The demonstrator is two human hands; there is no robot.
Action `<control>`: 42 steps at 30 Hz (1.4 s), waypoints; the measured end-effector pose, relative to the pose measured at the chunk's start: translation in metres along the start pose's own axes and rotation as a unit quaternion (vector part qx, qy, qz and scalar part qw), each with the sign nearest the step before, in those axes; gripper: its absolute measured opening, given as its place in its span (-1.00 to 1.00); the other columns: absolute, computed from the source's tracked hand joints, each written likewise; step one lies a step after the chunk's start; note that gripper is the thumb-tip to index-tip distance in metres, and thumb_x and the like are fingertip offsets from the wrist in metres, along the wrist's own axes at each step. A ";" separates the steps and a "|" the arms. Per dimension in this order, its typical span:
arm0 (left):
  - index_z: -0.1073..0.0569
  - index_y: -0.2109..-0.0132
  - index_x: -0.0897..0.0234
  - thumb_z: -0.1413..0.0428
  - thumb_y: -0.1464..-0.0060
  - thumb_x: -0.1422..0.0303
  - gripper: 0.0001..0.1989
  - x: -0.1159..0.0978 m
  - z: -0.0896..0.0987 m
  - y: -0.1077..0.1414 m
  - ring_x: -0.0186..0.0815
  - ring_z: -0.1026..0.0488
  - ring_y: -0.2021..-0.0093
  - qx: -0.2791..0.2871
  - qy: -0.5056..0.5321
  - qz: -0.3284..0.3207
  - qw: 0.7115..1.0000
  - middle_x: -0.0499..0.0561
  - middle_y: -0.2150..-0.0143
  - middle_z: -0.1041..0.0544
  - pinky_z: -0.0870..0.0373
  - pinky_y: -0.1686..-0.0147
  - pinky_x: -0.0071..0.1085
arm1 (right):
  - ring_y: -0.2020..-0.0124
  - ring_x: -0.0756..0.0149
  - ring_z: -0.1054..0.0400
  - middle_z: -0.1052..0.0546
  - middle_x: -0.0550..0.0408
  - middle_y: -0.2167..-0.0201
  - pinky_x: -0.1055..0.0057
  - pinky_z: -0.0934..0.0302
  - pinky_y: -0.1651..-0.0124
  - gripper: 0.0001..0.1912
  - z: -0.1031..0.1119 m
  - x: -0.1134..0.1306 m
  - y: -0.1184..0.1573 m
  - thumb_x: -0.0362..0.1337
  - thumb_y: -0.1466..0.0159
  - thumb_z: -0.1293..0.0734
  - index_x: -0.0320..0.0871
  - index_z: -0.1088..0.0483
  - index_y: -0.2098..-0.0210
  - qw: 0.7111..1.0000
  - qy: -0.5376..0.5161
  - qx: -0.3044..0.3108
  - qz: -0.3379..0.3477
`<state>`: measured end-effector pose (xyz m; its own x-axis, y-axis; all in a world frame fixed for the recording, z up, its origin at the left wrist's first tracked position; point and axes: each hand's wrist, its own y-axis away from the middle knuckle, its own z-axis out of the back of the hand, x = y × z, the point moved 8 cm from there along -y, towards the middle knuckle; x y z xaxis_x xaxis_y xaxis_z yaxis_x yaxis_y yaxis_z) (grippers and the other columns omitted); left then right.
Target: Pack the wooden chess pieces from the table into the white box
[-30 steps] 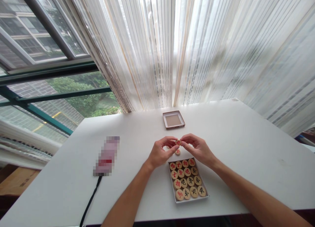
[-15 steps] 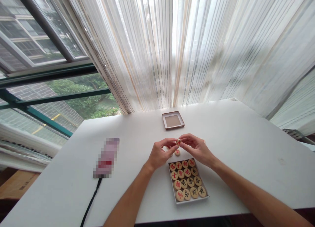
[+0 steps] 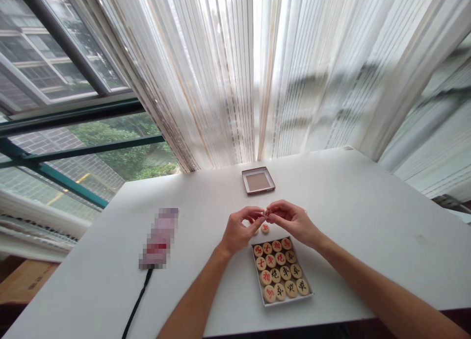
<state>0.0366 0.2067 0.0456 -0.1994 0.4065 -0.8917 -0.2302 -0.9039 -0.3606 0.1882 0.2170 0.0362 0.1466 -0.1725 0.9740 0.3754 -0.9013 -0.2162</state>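
Between the fingertips of my left hand (image 3: 241, 229) and my right hand (image 3: 293, 222) is a round xiangqi piece (image 3: 267, 214) with a red character. Both hands are closed in a pinch on it, above the table beyond the box. Just below them, a second red-marked piece (image 3: 265, 228) lies on the table. Part of another piece (image 3: 255, 232) shows beside my left fingers, mostly hidden. Nearer to me, a shallow white-walled box (image 3: 287, 302) holds rows of wooden pieces with red or black characters, face up.
The box lid (image 3: 273, 188) lies upturned toward the back of the white table (image 3: 349, 221). On the left is a blurred-out pinkish flat object (image 3: 159, 238), with a black cable (image 3: 136, 302) running to the front edge. Striped curtains (image 3: 228, 84) hang behind the table, beside an open window.
The held piece has turned slightly between my fingertips, so its red face shows less. My hands stay in almost the same place. The curtain at the right has shifted.
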 end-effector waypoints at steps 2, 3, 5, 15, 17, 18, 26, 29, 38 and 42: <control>-0.57 0.06 0.26 -0.23 -0.17 0.22 -0.74 0.001 0.001 0.000 -0.27 -0.60 0.27 -0.004 -0.007 0.003 1.000 0.07 0.19 -0.66 -0.53 0.25 -0.39 | 0.12 0.19 -0.54 -0.62 0.03 0.17 0.19 -0.46 -0.02 -0.70 -0.002 0.000 0.000 -0.14 -0.24 -0.46 -0.12 -0.47 0.09 1.000 0.000 0.013 -0.002; -0.57 0.06 0.26 -0.23 -0.16 0.21 -0.73 0.002 0.002 0.000 -0.28 -0.60 0.29 -0.006 -0.009 0.005 1.000 0.07 0.19 -0.65 -0.53 0.26 -0.39 | 0.09 0.18 -0.54 -0.62 0.01 0.15 0.17 -0.45 -0.04 -0.68 -0.003 -0.001 0.000 -0.13 -0.24 -0.46 -0.12 -0.47 0.06 1.000 0.000 0.020 -0.005; -0.56 0.06 0.27 -0.23 -0.16 0.20 -0.72 0.004 0.002 0.000 -0.28 -0.59 0.30 -0.008 -0.008 0.009 1.000 0.08 0.20 -0.65 -0.54 0.27 -0.39 | 0.06 0.16 -0.54 -0.62 -0.01 0.10 0.15 -0.44 -0.07 -0.64 -0.004 -0.002 0.000 -0.12 -0.24 -0.45 -0.12 -0.46 0.02 0.999 0.002 0.029 -0.013; -0.57 0.04 0.28 -0.25 -0.16 0.22 -0.71 0.006 0.003 0.002 -0.25 -0.61 0.27 0.000 0.008 0.024 1.000 0.08 0.23 -0.66 -0.55 0.22 -0.37 | 0.12 0.20 -0.55 -0.57 0.00 0.01 0.22 -0.47 0.00 -0.65 -0.001 0.008 0.003 -0.12 -0.28 -0.42 -0.05 -0.49 -0.04 0.997 0.072 0.003 0.029; -0.57 0.04 0.28 -0.24 -0.16 0.21 -0.70 0.006 0.003 0.002 -0.25 -0.61 0.28 0.002 0.011 0.028 1.000 0.08 0.24 -0.66 -0.56 0.23 -0.37 | 0.12 0.20 -0.55 -0.56 0.00 0.02 0.22 -0.48 0.00 -0.65 -0.001 0.008 0.004 -0.12 -0.29 -0.42 -0.05 -0.49 -0.04 0.996 0.077 0.001 0.036; -0.56 0.04 0.29 -0.24 -0.16 0.20 -0.70 0.006 0.002 0.001 -0.25 -0.61 0.28 0.002 0.011 0.031 0.999 0.08 0.24 -0.66 -0.56 0.23 -0.37 | 0.12 0.20 -0.54 -0.57 0.00 0.05 0.21 -0.48 0.00 -0.65 -0.002 0.008 0.004 -0.12 -0.29 -0.41 -0.05 -0.48 -0.04 0.996 0.077 0.005 0.033; -0.56 0.09 0.28 -0.23 -0.16 0.18 -0.72 0.008 0.003 0.002 -0.24 -0.60 0.24 -0.006 -0.006 0.035 0.999 0.10 0.19 -0.65 -0.56 0.22 -0.37 | 0.03 0.12 -0.52 -0.61 -0.04 0.06 0.13 -0.44 -0.08 -0.64 -0.006 0.005 0.003 -0.06 -0.28 -0.41 -0.11 -0.50 0.01 0.998 0.047 0.029 0.007; -0.57 0.10 0.27 -0.23 -0.16 0.18 -0.73 0.007 0.004 0.002 -0.24 -0.60 0.24 -0.008 -0.010 0.036 0.999 0.09 0.19 -0.65 -0.56 0.21 -0.36 | 0.01 0.11 -0.51 -0.62 -0.03 0.05 0.14 -0.43 -0.08 -0.63 -0.005 0.004 0.002 -0.03 -0.29 -0.40 -0.10 -0.52 0.01 0.999 0.045 0.027 0.000; -0.52 0.04 0.25 -0.21 -0.18 0.22 -0.73 0.003 0.001 0.000 -0.27 -0.60 0.24 0.005 -0.004 0.043 0.999 0.08 0.18 -0.64 -0.54 0.29 -0.42 | 0.00 0.11 -0.51 -0.60 -0.02 0.01 0.12 -0.41 -0.09 -0.66 -0.004 0.003 0.001 -0.07 -0.32 -0.36 -0.07 -0.51 -0.02 0.999 0.040 0.032 -0.001; -0.51 0.09 0.26 -0.24 -0.14 0.19 -0.73 0.004 0.001 0.001 -0.27 -0.59 0.27 -0.004 -0.002 0.049 0.999 0.05 0.24 -0.63 -0.52 0.34 -0.45 | 0.05 0.12 -0.53 -0.63 -0.01 0.09 0.17 -0.43 -0.03 -0.64 -0.008 0.002 0.002 -0.04 -0.27 -0.41 -0.08 -0.52 0.02 0.999 0.024 0.034 -0.017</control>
<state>0.0343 0.2076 0.0425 -0.2250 0.3158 -0.9218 -0.2018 -0.9406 -0.2730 0.1813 0.2117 0.0388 0.0898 -0.1628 0.9826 0.4408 -0.8782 -0.1858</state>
